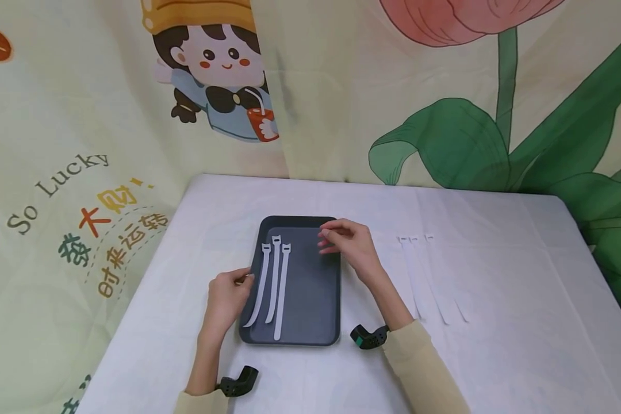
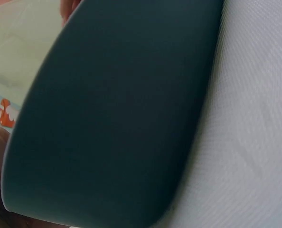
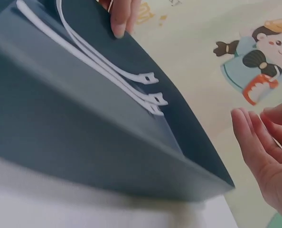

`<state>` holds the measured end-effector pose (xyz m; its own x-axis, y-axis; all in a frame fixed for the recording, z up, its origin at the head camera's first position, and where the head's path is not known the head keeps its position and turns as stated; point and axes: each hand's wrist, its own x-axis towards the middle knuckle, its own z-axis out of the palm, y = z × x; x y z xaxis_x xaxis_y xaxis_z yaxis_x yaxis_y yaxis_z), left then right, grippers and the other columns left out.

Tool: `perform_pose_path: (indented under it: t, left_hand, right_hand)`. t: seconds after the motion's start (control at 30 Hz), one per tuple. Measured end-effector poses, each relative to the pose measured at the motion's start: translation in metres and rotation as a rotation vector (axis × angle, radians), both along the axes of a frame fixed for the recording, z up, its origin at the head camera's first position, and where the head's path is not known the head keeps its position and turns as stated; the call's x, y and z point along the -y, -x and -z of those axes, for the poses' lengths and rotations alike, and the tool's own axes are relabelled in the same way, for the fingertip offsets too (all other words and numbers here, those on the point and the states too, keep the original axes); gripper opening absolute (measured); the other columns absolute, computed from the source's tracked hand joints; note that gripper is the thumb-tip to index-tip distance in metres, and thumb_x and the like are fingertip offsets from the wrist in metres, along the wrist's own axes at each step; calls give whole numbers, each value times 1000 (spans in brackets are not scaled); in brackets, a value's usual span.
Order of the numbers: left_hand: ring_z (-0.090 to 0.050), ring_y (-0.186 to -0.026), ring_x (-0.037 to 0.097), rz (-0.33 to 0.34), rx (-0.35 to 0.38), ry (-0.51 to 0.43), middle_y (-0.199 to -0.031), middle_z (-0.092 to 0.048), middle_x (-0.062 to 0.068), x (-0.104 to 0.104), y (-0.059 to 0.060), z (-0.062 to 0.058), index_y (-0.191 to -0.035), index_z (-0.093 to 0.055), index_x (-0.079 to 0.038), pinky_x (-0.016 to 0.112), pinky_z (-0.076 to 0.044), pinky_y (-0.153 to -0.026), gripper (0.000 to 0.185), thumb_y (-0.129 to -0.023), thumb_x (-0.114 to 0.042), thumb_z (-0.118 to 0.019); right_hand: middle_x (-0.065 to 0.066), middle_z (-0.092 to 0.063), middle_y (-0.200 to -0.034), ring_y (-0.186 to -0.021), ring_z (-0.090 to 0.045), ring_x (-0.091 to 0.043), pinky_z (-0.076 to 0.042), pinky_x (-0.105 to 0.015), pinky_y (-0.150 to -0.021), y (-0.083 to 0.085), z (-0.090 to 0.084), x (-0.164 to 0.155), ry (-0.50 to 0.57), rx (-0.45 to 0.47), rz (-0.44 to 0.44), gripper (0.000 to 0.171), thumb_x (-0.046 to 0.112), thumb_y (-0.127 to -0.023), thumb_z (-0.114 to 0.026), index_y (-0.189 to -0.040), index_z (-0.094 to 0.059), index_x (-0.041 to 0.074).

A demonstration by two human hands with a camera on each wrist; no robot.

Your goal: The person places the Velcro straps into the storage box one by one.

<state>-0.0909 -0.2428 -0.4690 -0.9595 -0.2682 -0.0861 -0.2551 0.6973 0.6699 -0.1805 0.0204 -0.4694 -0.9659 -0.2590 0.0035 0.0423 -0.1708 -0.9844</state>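
Observation:
A dark grey tray [image 1: 310, 287] lies on the white table, with three white straps [image 1: 274, 282] side by side in its left half. My left hand [image 1: 230, 293] grips the tray's left rim, and its fingertips [image 3: 122, 16] show over the rim beside the straps [image 3: 108, 71]. My right hand [image 1: 344, 241] hovers over the tray's far right corner, fingers relaxed and empty. The right wrist view shows those fingers [image 3: 267, 147] just off the tray's wall [image 3: 84, 133]. The left wrist view is filled by the tray's side [image 2: 108, 118].
Three more white straps [image 1: 429, 276] lie parallel on the white tablecloth [image 1: 497, 356] right of the tray. A printed fabric backdrop [image 1: 445, 86] hangs close behind the table's far edge. Black wrist cameras [image 1: 370, 336] sit on both forearms.

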Motion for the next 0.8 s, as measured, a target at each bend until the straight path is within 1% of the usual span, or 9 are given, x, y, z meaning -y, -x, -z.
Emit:
perform_pose_path:
  t: [0.07, 0.1, 0.23, 0.37, 0.5, 0.6, 0.8]
  left_hand:
    - [-68, -77, 24, 2, 0, 0, -102, -75, 24, 0, 0, 1, -124, -70, 7, 26, -49, -59, 32, -98, -9, -61]
    - [-68, -77, 24, 3, -1, 0, -102, -75, 24, 0, 0, 1, -124, -70, 7, 26, -49, -59, 32, -98, -9, -61]
    - [-68, -77, 24, 8, -7, 3, -102, -75, 24, 0, 0, 2, -124, -70, 7, 26, -49, -59, 32, -98, -8, -61]
    - [-68, -76, 24, 8, -10, 2, -100, -75, 24, 0, 1, 1, -124, -70, 8, 26, -49, -58, 32, -98, -8, -61]
    - [-67, -76, 24, 8, -9, -5, -100, -75, 24, 0, 1, 1, -124, -70, 8, 27, -48, -58, 32, -98, -8, -61]
    - [-68, -76, 24, 9, -9, -6, -100, -75, 24, -1, 1, 1, -124, -70, 8, 27, -48, -58, 31, -99, -8, -61]
    - [-68, -76, 24, 15, -5, -4, -100, -75, 24, -1, 1, 0, -124, -70, 8, 27, -48, -58, 31, -98, -8, -61]
  right_hand:
    - [-35, -68, -114, -92, -74, -35, -60, -51, -83, -1, 0, -10, -17, 14, 13, 26, 13, -99, -68, -117, -69, -7]
    - [-34, -69, -114, -91, -75, -34, -60, -51, -83, 0, 0, -15, -26, 19, 19, 29, 13, -99, -68, -119, -68, -8]
    - [-30, -71, -112, -91, -75, -32, -61, -48, -84, 1, 2, -35, -75, 38, 66, 33, 14, -100, -67, -122, -66, -10]
    - [-25, -72, -111, -91, -76, -28, -61, -46, -85, 4, 5, -53, -140, 58, 107, 33, 15, -101, -66, -123, -66, -9]
    - [-22, -73, -113, -93, -75, -27, -60, -44, -88, 6, 6, -70, -190, 78, 133, 34, 18, -102, -65, -125, -66, -7]
    - [-20, -72, -116, -96, -75, -27, -59, -40, -91, 8, 6, -84, -216, 96, 158, 36, 21, -102, -65, -127, -66, -5]
    - [-18, -70, -122, -101, -75, -23, -58, -30, -91, 12, 5, -109, -288, 139, 210, 37, 28, -104, -62, -128, -66, 1]
